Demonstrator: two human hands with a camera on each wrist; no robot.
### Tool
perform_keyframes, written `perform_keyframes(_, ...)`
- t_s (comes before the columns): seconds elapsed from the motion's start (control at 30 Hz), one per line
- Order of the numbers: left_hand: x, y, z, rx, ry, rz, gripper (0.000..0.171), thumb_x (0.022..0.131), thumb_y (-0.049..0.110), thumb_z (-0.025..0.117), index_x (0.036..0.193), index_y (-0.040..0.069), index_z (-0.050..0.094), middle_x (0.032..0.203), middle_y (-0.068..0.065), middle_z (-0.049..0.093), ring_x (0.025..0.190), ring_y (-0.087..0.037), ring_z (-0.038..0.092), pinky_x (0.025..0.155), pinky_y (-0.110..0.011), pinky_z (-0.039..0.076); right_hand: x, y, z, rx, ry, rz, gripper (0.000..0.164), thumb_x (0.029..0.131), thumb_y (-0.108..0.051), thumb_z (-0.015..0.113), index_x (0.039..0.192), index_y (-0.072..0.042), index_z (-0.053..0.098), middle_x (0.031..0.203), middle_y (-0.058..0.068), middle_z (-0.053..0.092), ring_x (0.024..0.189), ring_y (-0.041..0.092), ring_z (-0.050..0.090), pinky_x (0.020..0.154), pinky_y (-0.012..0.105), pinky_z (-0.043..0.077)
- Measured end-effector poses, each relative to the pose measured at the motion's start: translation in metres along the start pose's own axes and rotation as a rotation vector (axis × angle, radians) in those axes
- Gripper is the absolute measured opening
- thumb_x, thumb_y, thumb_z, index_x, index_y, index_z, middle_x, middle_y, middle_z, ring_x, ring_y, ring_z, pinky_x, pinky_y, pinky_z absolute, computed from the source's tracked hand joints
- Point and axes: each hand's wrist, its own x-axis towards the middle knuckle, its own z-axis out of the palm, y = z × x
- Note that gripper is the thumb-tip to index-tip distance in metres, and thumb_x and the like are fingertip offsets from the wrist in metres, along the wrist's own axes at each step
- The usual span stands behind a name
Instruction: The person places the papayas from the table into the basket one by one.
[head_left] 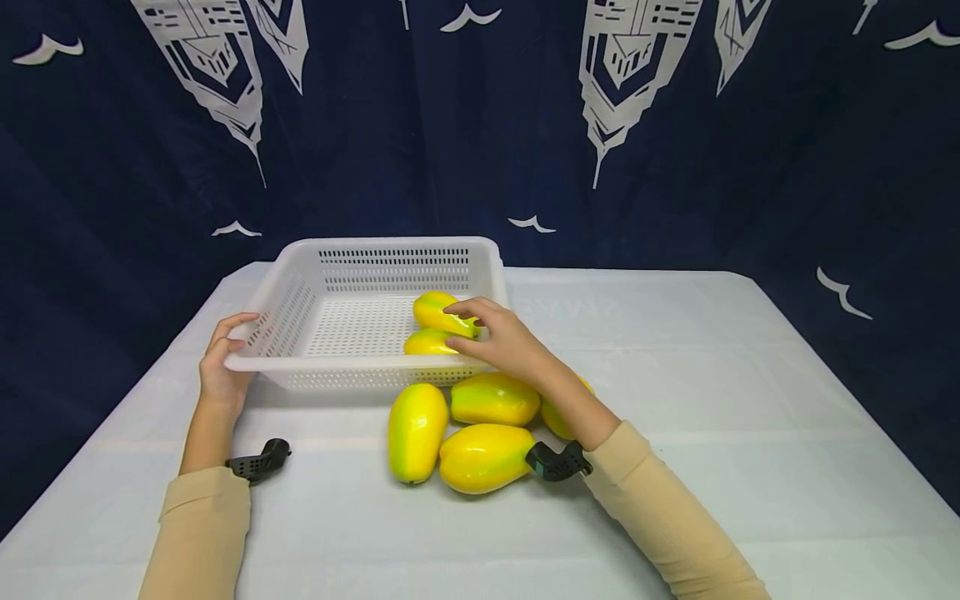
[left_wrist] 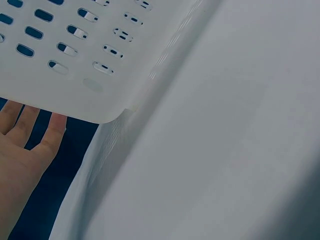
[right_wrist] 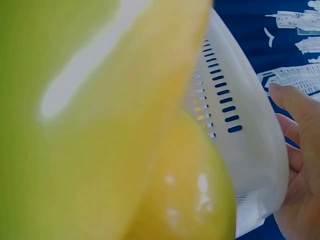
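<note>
A white perforated plastic basket [head_left: 360, 363] stands on the table. My left hand [head_left: 225, 367] grips its left rim near the front corner; in the left wrist view the fingers [left_wrist: 50, 137] pass behind the basket wall. Two yellow-green mangoes [head_left: 433, 310] lie inside at the right end. Over the basket's front right part hovers my right hand [head_left: 506, 337], thumb and fingers apart and loosely bent, with nothing between them. It overlaps the two fruits in the head view. In the right wrist view, that hand [right_wrist: 300, 155] is beside the basket rim.
Several more mangoes [head_left: 417, 433] lie on the white table [head_left: 712, 400] in front of the basket, below my right forearm. One [head_left: 558, 417] is partly hidden by that arm. A dark blue curtain [head_left: 420, 133] with white prints hangs behind the table.
</note>
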Motion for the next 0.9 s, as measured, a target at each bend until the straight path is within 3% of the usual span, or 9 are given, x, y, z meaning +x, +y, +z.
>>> perform_keyframes(0.37, -0.001, -0.002, 0.000, -0.001, 0.006, 0.001, 0.037, 0.084, 0.011, 0.028, 0.106, 0.023, 0.056, 0.124, 0.009, 0.042, 0.116, -0.009, 0.036, 0.092, -0.029, 0.023, -0.009, 0.003, -0.006, 0.080, -0.034, 0.013, 0.047, 0.084, -0.027, 0.063, 0.127, -0.013, 0.049, 0.129, 0.002, 0.050, 0.118, 0.021, 0.047, 0.101, 0.040, 0.035)
perform_keyframes(0.9, 0.000, 0.000, 0.000, 0.004, 0.008, 0.006, 0.039, 0.083, 0.011, 0.027, 0.108, 0.024, 0.056, 0.127, 0.008, 0.041, 0.117, -0.010, 0.035, 0.094, -0.031, 0.021, -0.034, -0.005, -0.026, 0.015, -0.039, 0.036, 0.052, 0.083, -0.034, 0.063, 0.131, -0.023, 0.046, 0.135, -0.004, 0.044, 0.123, 0.019, 0.042, 0.102, 0.047, 0.031)
